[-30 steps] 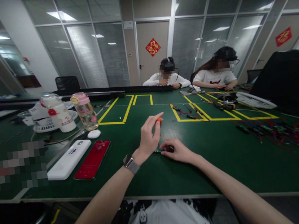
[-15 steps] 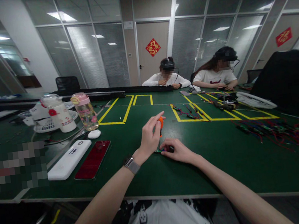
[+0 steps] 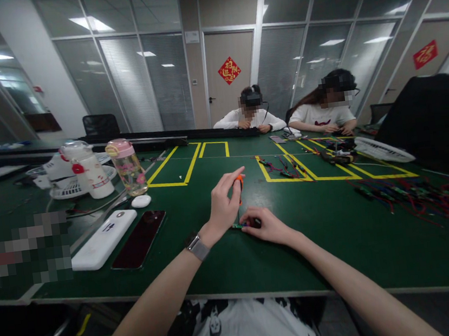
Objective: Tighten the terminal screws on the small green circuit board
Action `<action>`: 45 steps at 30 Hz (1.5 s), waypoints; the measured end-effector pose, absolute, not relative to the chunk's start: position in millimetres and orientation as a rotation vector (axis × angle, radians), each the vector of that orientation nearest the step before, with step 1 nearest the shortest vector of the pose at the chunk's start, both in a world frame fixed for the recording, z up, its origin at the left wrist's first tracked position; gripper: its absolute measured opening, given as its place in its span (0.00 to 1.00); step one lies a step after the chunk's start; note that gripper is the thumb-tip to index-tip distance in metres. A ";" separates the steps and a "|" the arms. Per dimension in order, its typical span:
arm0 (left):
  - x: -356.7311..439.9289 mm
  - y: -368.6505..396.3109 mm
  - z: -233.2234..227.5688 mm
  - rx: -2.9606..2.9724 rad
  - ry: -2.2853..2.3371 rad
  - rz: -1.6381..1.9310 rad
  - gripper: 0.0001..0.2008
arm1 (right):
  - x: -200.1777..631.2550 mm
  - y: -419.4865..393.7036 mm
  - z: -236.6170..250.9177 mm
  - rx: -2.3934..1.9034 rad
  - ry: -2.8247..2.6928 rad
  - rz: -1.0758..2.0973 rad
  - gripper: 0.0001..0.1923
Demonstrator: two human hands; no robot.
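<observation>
Orange plastic shows between the fingertips of the left hand (image 3: 224,205): a small orange-handled tool (image 3: 240,183) is pinched upright in a closed grip, its tip pointed down toward the bench (image 3: 227,260). Just below and to the right of that grip, a small dark component (image 3: 250,223) with a green edge is pressed flat against the bench by the fingertips of the right hand (image 3: 270,226), whose grip is closed on it. The component lies directly under the tool; whether the tip touches it cannot be told. A watch (image 3: 196,246) is worn on the left wrist. Further left, a dark phone (image 3: 139,240) and a white case (image 3: 104,239) are laid side by side, with a pink-lidded bottle (image 3: 126,167) and a white bottle (image 3: 91,174) behind them. Loose coloured wires (image 3: 416,194) are spread well to the right. Across the bench, two other people are seated.
</observation>
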State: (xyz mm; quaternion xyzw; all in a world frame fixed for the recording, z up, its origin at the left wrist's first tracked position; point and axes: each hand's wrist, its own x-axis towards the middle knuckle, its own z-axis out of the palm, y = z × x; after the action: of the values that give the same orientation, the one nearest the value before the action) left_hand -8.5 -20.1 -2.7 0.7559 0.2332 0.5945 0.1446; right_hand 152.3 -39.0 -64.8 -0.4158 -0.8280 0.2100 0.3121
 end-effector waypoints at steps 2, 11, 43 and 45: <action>-8.3 -20.2 -2.3 2.190 0.716 1.757 0.13 | 152.5 -38.9 -65.2 -1.101 -2.190 0.541 0.06; -8.0 -20.4 -2.7 2.199 0.717 1.724 0.16 | 153.3 -38.0 -67.1 -1.086 -2.187 0.534 0.06; -7.6 -18.7 -5.2 2.157 0.700 1.722 0.16 | 153.7 -37.8 -67.3 -1.080 -2.181 0.553 0.05; -6.9 -19.1 -4.3 2.177 0.743 1.759 0.14 | 153.7 -37.7 -67.3 -1.084 -2.182 0.554 0.05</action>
State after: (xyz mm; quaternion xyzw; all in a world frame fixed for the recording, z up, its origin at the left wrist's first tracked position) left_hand -6.9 -19.1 -4.3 0.7461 0.2545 0.6029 0.1229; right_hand 153.7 -37.7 -67.3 -0.4115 -0.8287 0.2102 0.3159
